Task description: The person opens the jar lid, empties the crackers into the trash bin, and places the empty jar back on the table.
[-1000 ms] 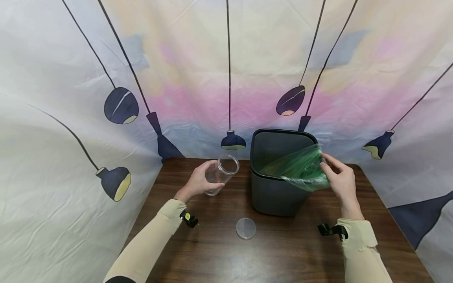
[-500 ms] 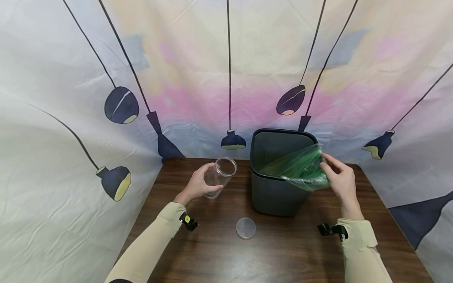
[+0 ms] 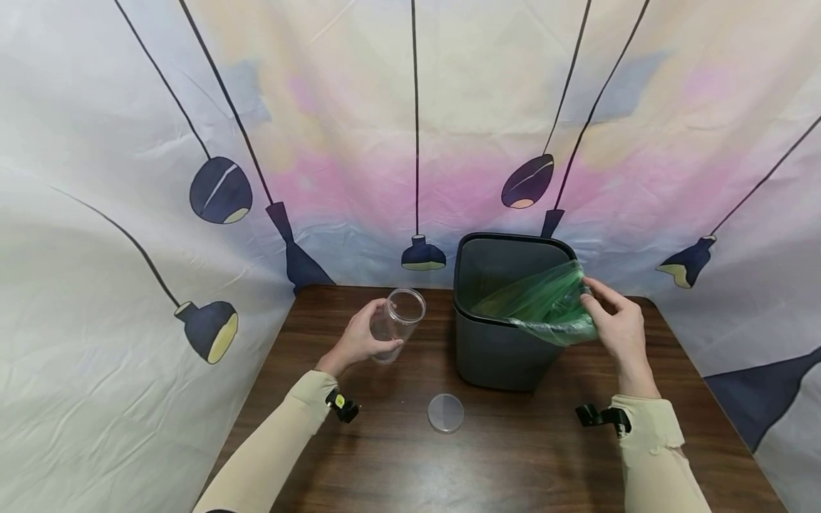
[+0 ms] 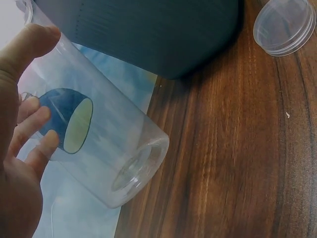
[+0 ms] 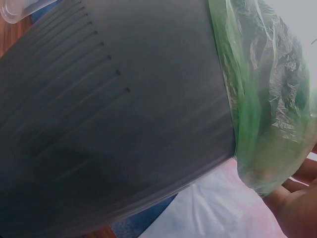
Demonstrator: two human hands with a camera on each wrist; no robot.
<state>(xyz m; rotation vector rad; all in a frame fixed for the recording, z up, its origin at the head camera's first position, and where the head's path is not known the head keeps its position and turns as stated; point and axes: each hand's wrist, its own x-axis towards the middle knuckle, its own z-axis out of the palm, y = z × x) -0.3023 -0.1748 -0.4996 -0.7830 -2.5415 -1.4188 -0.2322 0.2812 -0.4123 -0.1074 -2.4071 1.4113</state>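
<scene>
My left hand (image 3: 359,340) grips a clear plastic jar (image 3: 396,328), its open mouth tilted up and to the right. In the left wrist view the see-through jar (image 4: 116,134) shows its base, with thumb and fingertips round its side. At the right, my right hand (image 3: 618,324) pinches the edge of a green plastic bag (image 3: 551,303). The bag hangs over the right rim of a dark grey trash can (image 3: 497,356) and reaches into it. In the right wrist view the crinkled bag (image 5: 270,94) partly covers the fingers. A clear round lid (image 3: 445,413) lies flat on the table.
A dark wooden table (image 3: 500,463) carries everything. Behind it hangs a cloth backdrop (image 3: 474,100) printed with lamps. The can stands near the table's back edge, to the right of the jar, and the lid lies in front between them.
My left hand has brought the jar slightly left and nearer to me, lowering it a little. The right hand, bag, trash can and lid have hardly moved.
</scene>
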